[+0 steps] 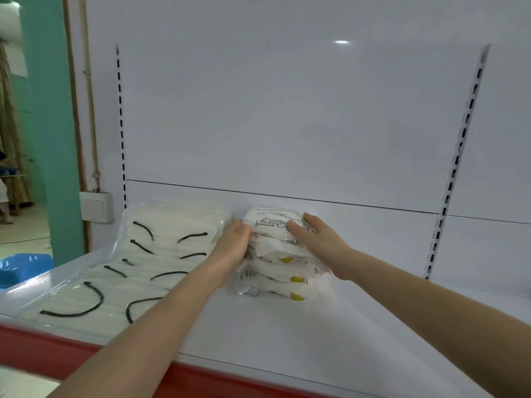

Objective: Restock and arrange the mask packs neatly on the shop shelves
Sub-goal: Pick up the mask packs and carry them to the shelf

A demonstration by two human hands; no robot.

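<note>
**Both hands on the mask stack**

The stack of mask packs (275, 254) sits on the white shelf (344, 326), near the back panel (287, 110) and about mid-width. I hold it between my 2 hands. My left hand (232, 242) clasps its 9 o'clock side, with the fingers curled round the edge and out of sight. My right hand (319, 242) comes in from 3 o'clock. Its thumb lies on the printed face of the top pack and its fingers bend over the far edge.

The packs are white and crinkled, and 3 yellow spots show on the lower ones. The stack leans a little and its edges are not flush.

At 9 o'clock of the stack, just beside my left hand, lies a large clear bag (129, 268) of white masks with black ear loops, flat on the shelf. A red strip (57, 349) runs along the shelf's front at 6 o'clock. A slotted upright (459, 153) stands at 3 o'clock. A blue stool (23, 268) is on the floor far out at 9 o'clock.
</note>
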